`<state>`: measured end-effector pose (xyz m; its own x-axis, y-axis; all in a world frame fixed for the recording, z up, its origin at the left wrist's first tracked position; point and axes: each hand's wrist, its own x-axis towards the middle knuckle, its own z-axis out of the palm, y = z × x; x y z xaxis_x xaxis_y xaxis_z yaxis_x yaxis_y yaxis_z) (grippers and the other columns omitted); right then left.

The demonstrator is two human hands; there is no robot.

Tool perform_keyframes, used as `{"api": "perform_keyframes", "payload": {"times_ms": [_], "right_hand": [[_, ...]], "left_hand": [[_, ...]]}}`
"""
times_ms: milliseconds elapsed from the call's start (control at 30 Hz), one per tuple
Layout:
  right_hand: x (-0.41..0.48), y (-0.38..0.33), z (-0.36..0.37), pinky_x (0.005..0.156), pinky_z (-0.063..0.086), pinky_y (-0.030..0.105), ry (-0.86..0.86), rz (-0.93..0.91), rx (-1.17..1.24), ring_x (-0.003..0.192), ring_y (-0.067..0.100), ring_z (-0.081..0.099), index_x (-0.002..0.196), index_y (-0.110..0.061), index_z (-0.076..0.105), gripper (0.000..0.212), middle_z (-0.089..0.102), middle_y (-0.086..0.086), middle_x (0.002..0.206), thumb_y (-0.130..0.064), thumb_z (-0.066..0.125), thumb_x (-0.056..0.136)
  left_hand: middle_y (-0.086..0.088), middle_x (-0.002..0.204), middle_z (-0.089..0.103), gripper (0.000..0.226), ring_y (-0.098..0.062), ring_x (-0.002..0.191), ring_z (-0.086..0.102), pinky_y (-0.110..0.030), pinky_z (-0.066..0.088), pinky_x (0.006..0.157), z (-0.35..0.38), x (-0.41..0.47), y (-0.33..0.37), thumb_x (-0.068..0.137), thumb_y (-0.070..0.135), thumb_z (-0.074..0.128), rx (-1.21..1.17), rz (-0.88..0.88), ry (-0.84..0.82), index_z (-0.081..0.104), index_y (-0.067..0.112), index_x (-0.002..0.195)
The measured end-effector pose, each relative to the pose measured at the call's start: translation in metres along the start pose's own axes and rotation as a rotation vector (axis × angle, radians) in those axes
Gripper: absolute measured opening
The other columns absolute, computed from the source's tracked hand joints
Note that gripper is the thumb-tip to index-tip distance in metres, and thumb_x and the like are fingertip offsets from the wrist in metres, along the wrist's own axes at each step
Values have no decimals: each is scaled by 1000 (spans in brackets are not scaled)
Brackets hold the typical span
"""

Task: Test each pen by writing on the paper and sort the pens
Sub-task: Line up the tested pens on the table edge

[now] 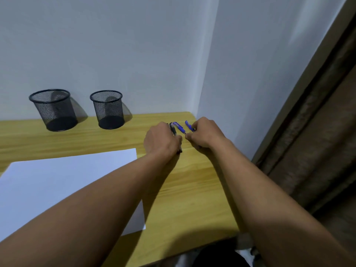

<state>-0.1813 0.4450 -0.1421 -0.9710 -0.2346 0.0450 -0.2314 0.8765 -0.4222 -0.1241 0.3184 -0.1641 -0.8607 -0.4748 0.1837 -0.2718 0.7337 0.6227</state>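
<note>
left hand grips black pen (right hand: blue pens).

A light wooden table carries a white sheet of paper at about 8 o'clock, its near corner just short of the table's front edge. At 10 and 11 o'clock two black mesh cups stand upright and apart along the far edge by the wall. Toward 1 o'clock, near the far right corner, a black pen, a blue pen and a second blue pen lie close together, partly covered by the left hand and right hand.
</note>
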Motion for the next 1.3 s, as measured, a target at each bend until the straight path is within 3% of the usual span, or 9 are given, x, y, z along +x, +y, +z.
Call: {"api": "perform_keyframes", "payload": {"times_ms": [133,233,367,467,700,833,967,1100,1300], "right_hand": [[2,5,-3,82,53,35,-12,-13,85,103,26,65,126,-10,71,43,70,11,118,-25,78,86],[3,12,-6,75,47,30,-26,-7,152,99,21,64,124,-14,72,43,71,7,119,-23,82,84],[4,17,-11,78,54,33,-44,11,190,100,21,65,121,-14,72,40,71,6,115,-18,83,82],[5,19,-16,79,53,33,-88,39,185,100,23,64,123,-13,70,43,69,7,116,-13,82,82],[10,21,-34,84,46,33,-271,34,117,105,22,60,96,-17,77,19,70,4,109,-6,81,82],[9,23,-33,69,47,26,-296,-7,129,92,18,61,99,-19,78,23,71,6,106,-1,79,83],[8,19,-30,85,53,33,-297,-73,124,97,19,63,95,-20,78,24,70,1,98,0,79,81],[7,11,-28,79,50,31,-302,-120,50,91,19,61,91,-21,75,24,66,-3,87,2,75,82],[5,4,-24,83,55,36,-279,-146,-26,95,23,64,81,-25,68,29,68,2,93,3,72,82]], "left_hand": [[3,87,58,37,-21,79,55,-32,48,68,-9,14,2,70,34,86,-101,-75,-57,67,14,94],[0,86,58,41,-21,81,58,-34,54,75,-17,23,3,61,34,93,-131,-130,-107,58,20,79],[-4,88,62,45,-23,84,61,-39,57,83,-21,33,5,58,30,95,-110,-135,-154,54,18,72],[-6,95,63,43,-25,89,59,-35,54,82,-24,41,5,61,22,94,-91,-105,-186,69,12,94],[-6,108,73,51,-21,104,64,-25,48,83,-30,66,2,63,14,92,-43,-7,-327,74,13,110],[-3,108,74,51,-20,107,63,-25,45,85,-34,76,-2,63,15,92,-1,69,-412,75,17,112],[-3,106,73,44,-19,102,64,-26,48,84,-33,81,-6,68,10,87,14,131,-451,75,18,110],[-3,107,73,45,-19,104,62,-28,48,88,-34,82,-5,70,13,86,72,185,-461,73,15,114],[-2,103,72,29,-19,99,63,-27,47,74,-30,83,0,73,12,85,142,223,-436,77,20,100]]}}
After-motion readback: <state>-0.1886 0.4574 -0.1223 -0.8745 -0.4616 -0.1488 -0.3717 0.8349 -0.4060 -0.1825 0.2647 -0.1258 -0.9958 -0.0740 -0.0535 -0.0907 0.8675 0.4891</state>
